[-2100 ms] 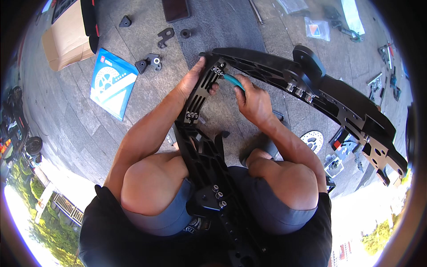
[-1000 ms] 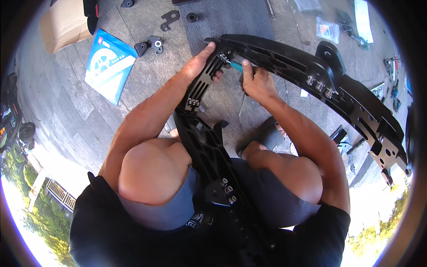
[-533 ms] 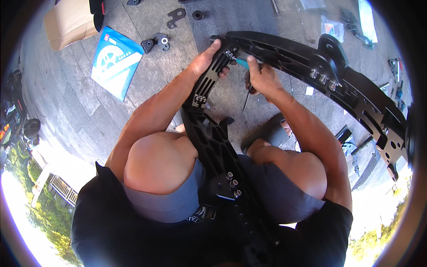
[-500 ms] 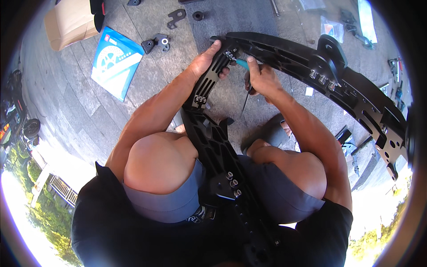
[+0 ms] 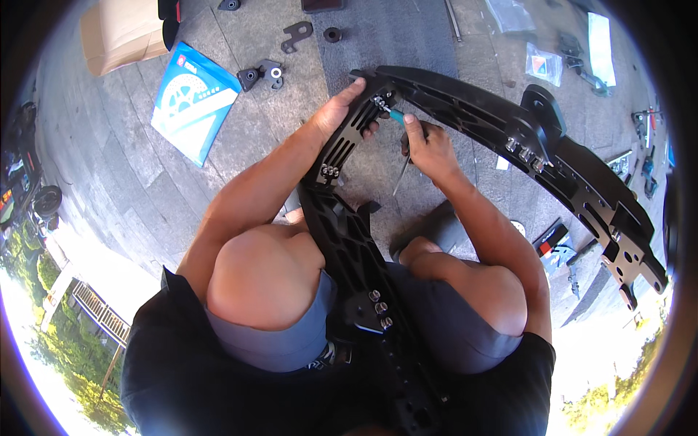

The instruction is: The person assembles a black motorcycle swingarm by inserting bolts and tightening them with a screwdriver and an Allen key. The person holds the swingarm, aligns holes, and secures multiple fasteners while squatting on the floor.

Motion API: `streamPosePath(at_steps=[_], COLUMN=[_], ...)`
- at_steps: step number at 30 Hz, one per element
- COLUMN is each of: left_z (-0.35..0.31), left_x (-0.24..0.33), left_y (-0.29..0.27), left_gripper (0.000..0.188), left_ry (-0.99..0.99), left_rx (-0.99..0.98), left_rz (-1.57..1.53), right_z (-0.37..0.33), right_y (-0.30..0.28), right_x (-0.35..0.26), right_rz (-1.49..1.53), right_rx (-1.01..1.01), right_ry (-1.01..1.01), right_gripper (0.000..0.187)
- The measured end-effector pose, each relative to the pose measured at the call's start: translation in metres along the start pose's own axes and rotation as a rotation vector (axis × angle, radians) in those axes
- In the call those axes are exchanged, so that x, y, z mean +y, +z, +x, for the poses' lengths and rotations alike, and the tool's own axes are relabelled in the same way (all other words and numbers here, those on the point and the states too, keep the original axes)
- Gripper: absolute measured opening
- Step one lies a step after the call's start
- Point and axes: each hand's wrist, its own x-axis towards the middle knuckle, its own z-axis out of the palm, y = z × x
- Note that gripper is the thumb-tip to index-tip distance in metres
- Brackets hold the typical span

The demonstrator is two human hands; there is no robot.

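Note:
A long black metal frame [image 5: 465, 109] with cut-out slots rises between my knees, bends at a slotted bracket [image 5: 340, 147] and arches away to the right. My left hand [image 5: 336, 109] is closed round the bracket's upper end, thumb on top and fingertips showing behind. In my right hand [image 5: 430, 145] is a slim teal tool [image 5: 396, 115], its tip at the silver bolts [image 5: 381, 102] near the upper corner. A thin metal rod [image 5: 401, 178] also sticks out below that hand; whether it belongs to the same tool I cannot tell. More silver bolts [image 5: 329, 171] sit at the bracket's lower end.
Grey paving lies below, with a dark mat [image 5: 378, 43] ahead. Around are a blue-and-white packet [image 5: 193, 102], an opened cardboard box [image 5: 123, 33], black brackets [image 5: 263, 74], a black ring [image 5: 332, 35], plastic bags [image 5: 544, 64] and tools [image 5: 647, 167] at right.
The frame's right end has swung slightly down in the picture, and the view has shifted a little. Both hands keep their holds, with the tool still at the upper bolts.

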Motion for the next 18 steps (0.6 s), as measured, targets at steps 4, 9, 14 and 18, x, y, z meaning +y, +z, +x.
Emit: streamPosePath(at_steps=[4, 9, 14, 18], left_z=[0.0, -0.003, -0.007, -0.005], left_x=[-0.003, -0.001, -0.006, -0.01], left_y=[-0.002, -0.002, 0.003, 0.006], left_gripper=[0.061, 0.063, 0.057, 0.067], left_ry=[0.023, 0.007, 0.015, 0.026], left_rx=[-0.008, -0.077, -0.05, 0.025], left_rz=[0.032, -0.062, -0.028, 0.171], right_z=[0.0, -0.003, -0.006, -0.012], right_y=[-0.001, -0.004, -0.006, -0.005], right_x=[0.001, -0.003, -0.004, -0.004], right_rz=[-0.009, 0.039, 0.017, -0.007], right_rx=[0.017, -0.026, -0.079, -0.045], right_ry=[-0.048, -0.021, 0.01, -0.014], right_gripper=[0.052, 0.051, 0.051, 0.049])
